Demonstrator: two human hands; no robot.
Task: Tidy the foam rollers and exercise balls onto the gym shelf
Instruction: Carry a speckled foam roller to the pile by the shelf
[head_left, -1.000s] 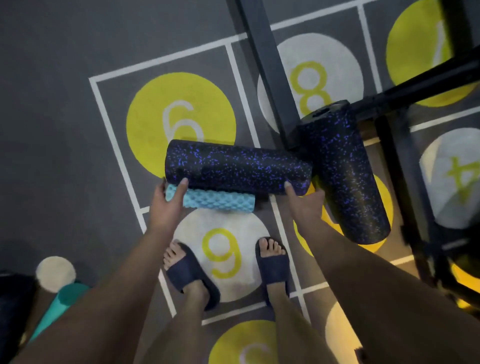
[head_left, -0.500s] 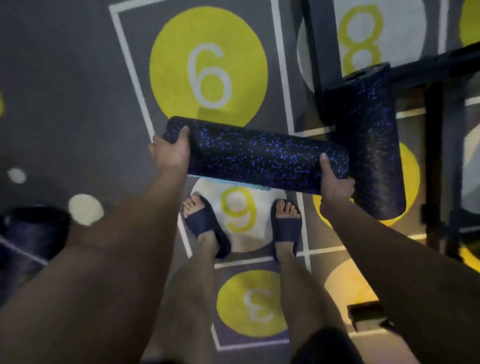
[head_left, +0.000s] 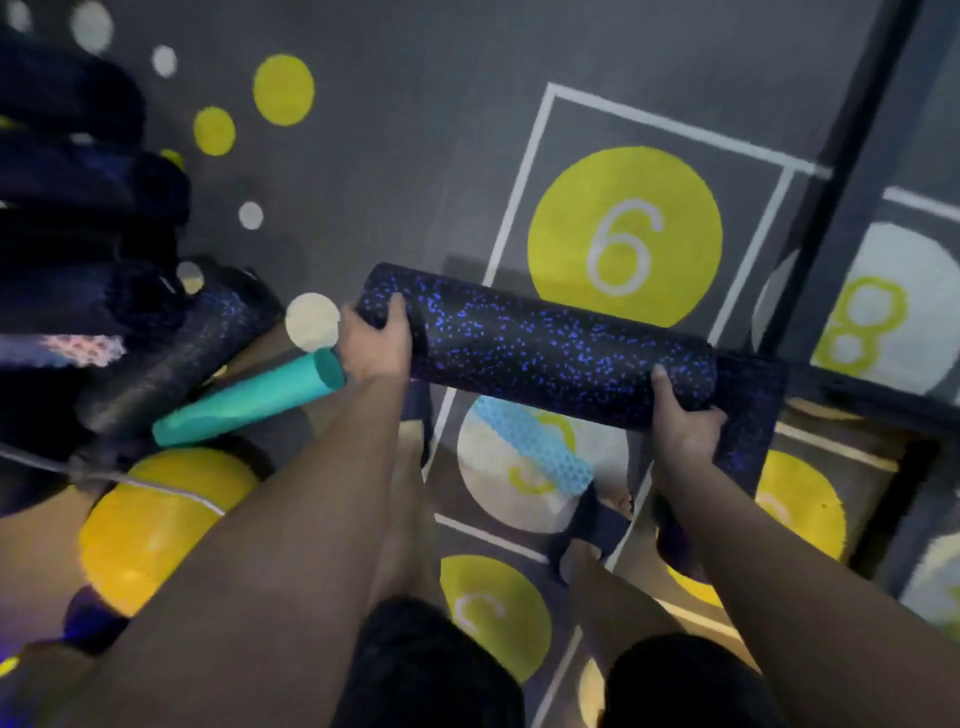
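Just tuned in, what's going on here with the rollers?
A person holds a black speckled foam roller off the floor, the left hand gripping one end and the right hand the other. A light blue textured roller lies on the floor by their feet. To the left, a teal roller and a yellow ball sit among dark, blurred gear. A second speckled roller is behind the right hand.

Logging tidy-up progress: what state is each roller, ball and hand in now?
speckled roller: held off the floor, nearly level.
left hand: grips one end of it.
right hand: grips the other end.
light-blue roller: lying on the floor, untouched.
teal roller: lying slanted at the left, untouched.
yellow ball: low at the left, untouched.
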